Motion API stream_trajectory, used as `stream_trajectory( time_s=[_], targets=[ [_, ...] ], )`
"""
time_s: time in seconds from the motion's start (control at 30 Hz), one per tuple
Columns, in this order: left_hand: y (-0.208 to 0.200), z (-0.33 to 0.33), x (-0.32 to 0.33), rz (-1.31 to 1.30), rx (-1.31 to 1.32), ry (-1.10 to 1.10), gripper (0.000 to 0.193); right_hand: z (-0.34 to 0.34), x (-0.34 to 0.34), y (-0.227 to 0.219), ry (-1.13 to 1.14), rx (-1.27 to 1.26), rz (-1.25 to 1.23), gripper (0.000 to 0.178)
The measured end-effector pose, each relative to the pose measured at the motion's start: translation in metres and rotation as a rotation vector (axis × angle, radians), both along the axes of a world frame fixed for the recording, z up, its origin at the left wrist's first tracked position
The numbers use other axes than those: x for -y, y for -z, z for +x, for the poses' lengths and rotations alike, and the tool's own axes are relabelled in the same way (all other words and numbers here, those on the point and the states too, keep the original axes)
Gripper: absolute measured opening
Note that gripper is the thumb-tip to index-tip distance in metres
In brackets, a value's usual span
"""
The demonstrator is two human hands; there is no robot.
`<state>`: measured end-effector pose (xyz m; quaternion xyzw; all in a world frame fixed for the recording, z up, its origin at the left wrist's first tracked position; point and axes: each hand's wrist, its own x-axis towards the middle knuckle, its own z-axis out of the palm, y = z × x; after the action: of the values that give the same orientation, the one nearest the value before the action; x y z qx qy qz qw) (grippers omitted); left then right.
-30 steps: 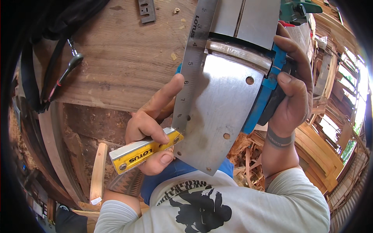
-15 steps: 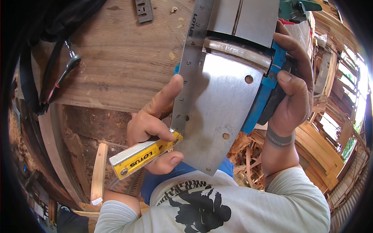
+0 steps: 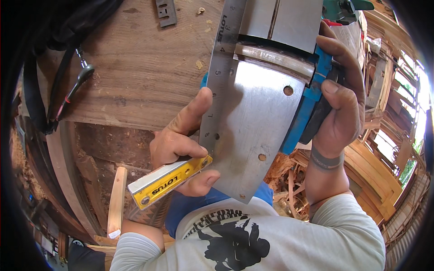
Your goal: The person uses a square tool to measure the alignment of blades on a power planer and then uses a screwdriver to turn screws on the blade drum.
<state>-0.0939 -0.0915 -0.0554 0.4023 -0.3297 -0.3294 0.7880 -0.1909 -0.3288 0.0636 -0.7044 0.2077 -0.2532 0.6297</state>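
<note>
An electric hand planer (image 3: 255,122) with a blue body is turned sole up in front of me, its cutter drum (image 3: 275,61) showing between the two metal plates. My right hand (image 3: 341,104) is closed around the planer's right side, thumb on the blue edge. In my left hand (image 3: 178,142) is a try square, gripped by its yellow handle (image 3: 169,180) between thumb and fingers, with the index finger stretched along the blade. The steel ruled blade (image 3: 219,67) lies lengthwise along the left side of the sole, across the drum's end.
Beneath the planer's far part is a wooden bench top (image 3: 135,67). On it lie a slotted metal plate (image 3: 166,12), a ratchet wrench (image 3: 80,83) and black fabric (image 3: 81,22). A green tool (image 3: 341,12) sits far right. Lumber (image 3: 370,171) is piled at right; a wood stick (image 3: 117,198) stands lower left.
My left thumb and fingers have shifted slightly on the square's handle, the thumb a little to the right and up. The planer and the square's blade have barely moved.
</note>
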Motion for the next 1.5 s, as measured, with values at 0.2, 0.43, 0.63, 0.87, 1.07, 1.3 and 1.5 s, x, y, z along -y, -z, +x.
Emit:
stream_trajectory(
  time_s=[0.2,0.43,0.63,0.87,1.07,1.3,1.5],
  targets=[
    [0.000,-0.004,0.001,-0.008,-0.038,-0.034,0.035,-0.002,0.002,0.001,-0.066,0.012,0.000,0.063],
    [-0.004,-0.002,-0.001,0.043,-0.011,-0.023,0.034,0.003,-0.001,-0.005,-0.078,0.036,0.062,0.063],
    [-0.009,0.000,0.000,0.074,0.009,-0.047,0.033,-0.008,0.005,0.018,0.183,-0.045,-0.142,0.062],
    [-0.011,0.001,-0.001,0.129,0.048,-0.049,0.028,0.010,-0.014,0.003,0.183,-0.084,-0.226,0.062],
    [-0.012,0.002,0.000,0.133,0.079,-0.059,0.026,0.005,0.001,0.007,-0.180,0.133,-0.035,0.059],
    [-0.012,0.003,-0.003,0.167,0.082,-0.064,0.026,-0.003,0.008,0.003,0.083,-0.076,-0.209,0.050],
    [-0.012,0.003,0.000,0.145,0.110,-0.090,0.027,-0.007,0.014,-0.001,-0.079,0.030,-0.027,0.048]
  ],
)
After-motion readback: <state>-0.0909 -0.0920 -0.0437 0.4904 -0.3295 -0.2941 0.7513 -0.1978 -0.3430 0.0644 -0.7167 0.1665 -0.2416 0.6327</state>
